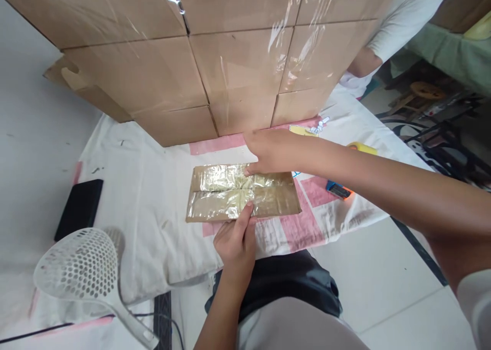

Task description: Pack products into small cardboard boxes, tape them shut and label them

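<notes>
A flat cardboard box [274, 200] lies on the cloth-covered table in front of me, wrinkled clear tape shining over its seam and left part. My left hand [236, 237] grips its near edge, thumb pressed on top and the other fingers curled below. At the far edge is my right hand [264, 150], its thumb on the tape and its other fingers partly hidden behind the box. Right of the box lies a blue and orange tool [339, 190], possibly a box cutter. A yellow tape roll [361, 148] shows partly behind my right forearm.
Stacked cardboard boxes [153, 76] wall off the table's far side. On the left are a black phone-like slab [79, 209] and a white perforated scoop [80, 268]. Another person's white sleeve [402, 22] shows at upper right, near a wooden stool [425, 90].
</notes>
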`<act>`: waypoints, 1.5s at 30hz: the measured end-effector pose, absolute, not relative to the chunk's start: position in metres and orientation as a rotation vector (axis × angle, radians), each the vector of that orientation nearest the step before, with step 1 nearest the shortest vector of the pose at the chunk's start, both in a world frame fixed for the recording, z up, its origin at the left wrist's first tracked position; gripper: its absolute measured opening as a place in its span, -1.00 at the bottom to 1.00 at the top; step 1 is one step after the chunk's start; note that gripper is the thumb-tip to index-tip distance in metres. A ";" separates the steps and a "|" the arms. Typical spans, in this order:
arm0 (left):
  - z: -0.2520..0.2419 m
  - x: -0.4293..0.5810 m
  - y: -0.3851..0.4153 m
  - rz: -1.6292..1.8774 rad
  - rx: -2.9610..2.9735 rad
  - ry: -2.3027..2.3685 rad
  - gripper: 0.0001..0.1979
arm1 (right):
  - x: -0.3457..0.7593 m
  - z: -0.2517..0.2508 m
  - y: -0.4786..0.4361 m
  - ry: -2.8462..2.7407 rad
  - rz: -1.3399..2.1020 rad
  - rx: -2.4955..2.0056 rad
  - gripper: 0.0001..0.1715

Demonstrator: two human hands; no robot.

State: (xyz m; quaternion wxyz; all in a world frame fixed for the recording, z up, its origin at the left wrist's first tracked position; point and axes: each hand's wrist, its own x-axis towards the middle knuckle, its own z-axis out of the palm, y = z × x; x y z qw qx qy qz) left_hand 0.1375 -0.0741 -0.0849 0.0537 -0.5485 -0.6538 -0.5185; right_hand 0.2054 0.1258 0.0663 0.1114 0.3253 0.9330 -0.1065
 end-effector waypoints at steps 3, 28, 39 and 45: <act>-0.095 0.136 -0.071 -1.566 -1.669 -1.898 -0.63 | 0.210 0.058 0.146 2.549 -0.570 1.006 -0.37; -0.126 0.139 -0.069 -1.284 -1.752 -1.687 -0.29 | 0.219 0.038 0.137 2.541 -1.074 0.862 -0.52; -0.120 0.136 -0.096 -1.256 -1.870 -1.780 -0.45 | 0.238 0.032 0.122 3.136 -1.532 0.821 -0.64; -0.075 0.115 -0.110 -1.664 -1.857 -1.609 -0.63 | 0.267 0.050 0.060 3.345 -1.523 0.459 -0.62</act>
